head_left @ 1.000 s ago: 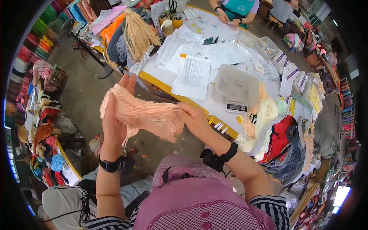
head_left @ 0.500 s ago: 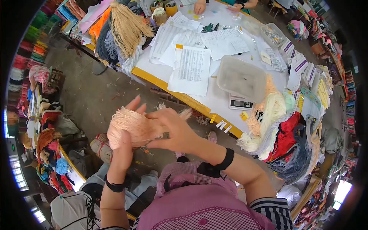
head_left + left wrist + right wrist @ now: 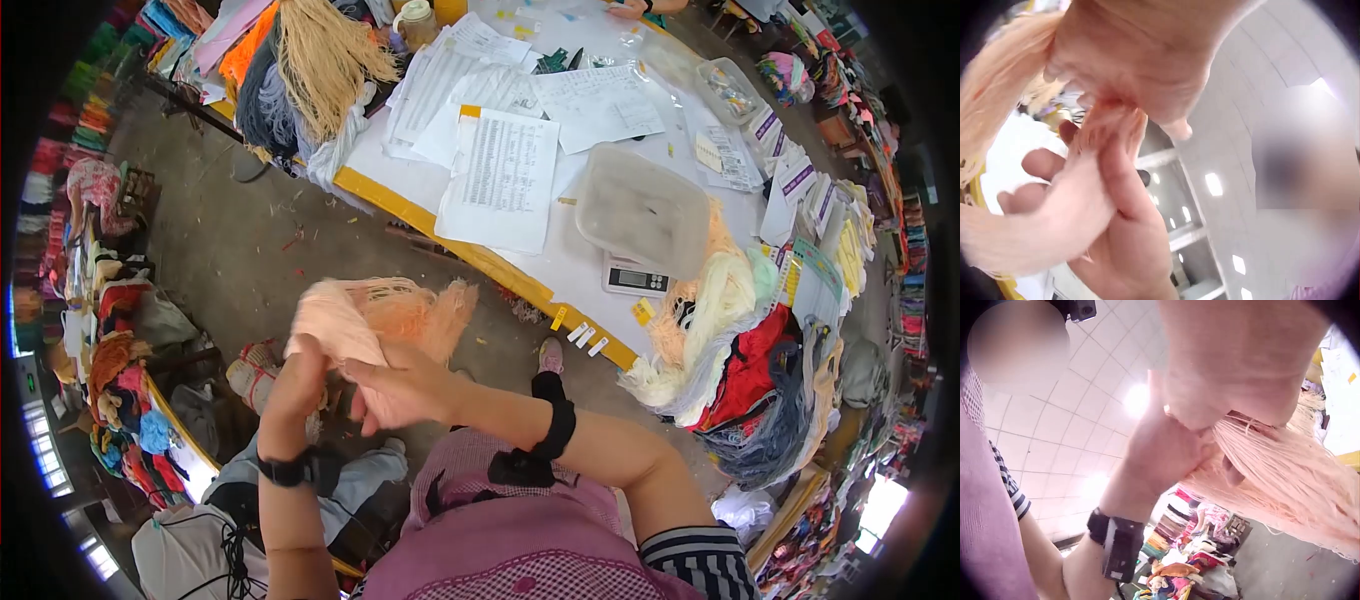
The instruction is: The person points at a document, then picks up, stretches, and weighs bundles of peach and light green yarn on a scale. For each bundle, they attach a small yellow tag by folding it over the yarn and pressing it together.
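A hank of pale peach yarn (image 3: 340, 325) hangs bent between my two hands over the floor, in front of the table edge. My left hand (image 3: 295, 382) holds it at the near left side, fingers curled round the strands. Close against it, my right hand (image 3: 405, 385) grips the yarn where it bunches, its thumb lying along the strands in the left wrist view. Loose yarn ends (image 3: 452, 315) fan out beyond the right hand. Seen from the right wrist, the strands (image 3: 1291, 462) spread away under that hand, whose fingers are mostly hidden.
On the table stand a plastic tub (image 3: 640, 210) on a digital scale (image 3: 635, 278) and printed sheets (image 3: 500, 180). Coloured yarn hanks (image 3: 740, 370) lie at the right, a cream bundle (image 3: 330, 70) at the back left. Another person's hand (image 3: 632, 8) shows at the far side.
The yarn was first stretched between both hands, then gathered up. Now it is bent over, the right hand has moved down and left beside the left hand, and the loose ends point right.
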A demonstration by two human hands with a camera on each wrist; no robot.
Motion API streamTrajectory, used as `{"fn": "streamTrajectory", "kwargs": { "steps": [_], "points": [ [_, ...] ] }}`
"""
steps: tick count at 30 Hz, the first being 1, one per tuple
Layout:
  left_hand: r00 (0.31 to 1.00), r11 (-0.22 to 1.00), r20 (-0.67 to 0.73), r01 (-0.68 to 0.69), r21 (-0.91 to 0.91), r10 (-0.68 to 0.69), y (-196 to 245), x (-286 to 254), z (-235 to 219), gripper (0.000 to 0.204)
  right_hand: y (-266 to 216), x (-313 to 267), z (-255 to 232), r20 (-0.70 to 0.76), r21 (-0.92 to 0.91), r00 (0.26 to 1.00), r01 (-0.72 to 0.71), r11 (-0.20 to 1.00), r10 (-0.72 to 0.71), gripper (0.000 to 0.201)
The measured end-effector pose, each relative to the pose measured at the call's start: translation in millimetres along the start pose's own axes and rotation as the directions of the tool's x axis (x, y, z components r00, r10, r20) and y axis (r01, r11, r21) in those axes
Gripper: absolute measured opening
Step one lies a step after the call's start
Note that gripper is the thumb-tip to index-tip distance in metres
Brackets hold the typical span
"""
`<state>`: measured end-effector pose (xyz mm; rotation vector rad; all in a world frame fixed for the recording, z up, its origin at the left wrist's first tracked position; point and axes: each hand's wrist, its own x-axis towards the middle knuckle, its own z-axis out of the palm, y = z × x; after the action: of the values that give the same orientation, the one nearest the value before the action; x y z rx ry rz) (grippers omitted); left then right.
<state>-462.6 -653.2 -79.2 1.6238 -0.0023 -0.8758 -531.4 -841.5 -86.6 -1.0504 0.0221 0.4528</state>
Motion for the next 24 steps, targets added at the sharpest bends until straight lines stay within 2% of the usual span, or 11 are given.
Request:
{"fn": "streamTrajectory", "kwargs": {
  "steps": [2,5,10,13,14,15,16,18,20,21,24],
  "points": [
    [0.940,0.945,0.309,0.221,-0.242,-0.141,-34.8,9.4,-25.5,0.114,-2.9,1.4,2.2,0.340,0.575,0.875,-0.484,0.660,0.345,0.046],
    [0.870,0.774,0.493,0.304,-0.556,0.012,-47.1,4.1,7.9,0.119,-0.5,3.0,-4.1,0.444,0.598,0.826,-0.562,0.571,0.348,0.058],
    [0.873,0.656,0.410,0.149,-0.740,0.265,-21.0,9.3,65.5,0.129,2.6,-3.9,-12.4,0.565,0.467,0.762,-0.612,0.638,0.318,0.055],
    [0.906,0.729,0.249,-0.088,-0.679,0.341,-8.7,21.2,70.3,0.129,12.4,-5.3,-13.6,0.422,0.257,0.849,-0.448,0.857,0.318,0.044],
    [0.905,0.776,0.201,-0.189,-0.601,0.376,-1.7,21.2,68.0,0.125,25.2,-4.3,-14.9,0.177,0.051,0.981,-0.090,0.995,0.080,0.039],
    [0.900,0.813,0.153,-0.282,-0.510,0.408,5.4,21.2,65.7,0.122,28.7,-3.3,-15.3,0.000,-0.236,0.971,0.233,0.943,-0.240,0.036],
    [0.900,0.812,0.152,-0.283,-0.510,0.409,16.0,18.8,60.8,0.122,30.2,-2.5,-18.5,0.000,-0.236,0.971,0.233,0.943,-0.240,0.036],
    [0.845,0.867,0.212,-0.498,-0.023,0.491,20.0,19.7,49.7,0.115,24.1,0.7,-28.1,-0.087,-0.673,0.803,0.389,0.629,-0.590,0.035],
    [0.772,0.722,0.256,-0.635,0.274,0.582,17.4,24.9,43.8,0.108,19.3,0.2,-34.7,-0.086,-0.671,0.797,0.397,0.627,-0.597,0.030],
    [0.734,0.729,0.171,-0.677,0.100,0.658,18.0,21.6,52.1,0.107,18.4,-0.2,-37.8,-0.054,-0.641,0.872,0.343,0.687,-0.486,0.028],
    [0.866,0.821,-0.056,-0.491,-0.293,0.498,36.4,17.2,77.5,0.131,13.8,-5.6,-36.4,-0.061,-0.658,0.940,0.215,0.721,-0.336,0.025]
  ]
}}
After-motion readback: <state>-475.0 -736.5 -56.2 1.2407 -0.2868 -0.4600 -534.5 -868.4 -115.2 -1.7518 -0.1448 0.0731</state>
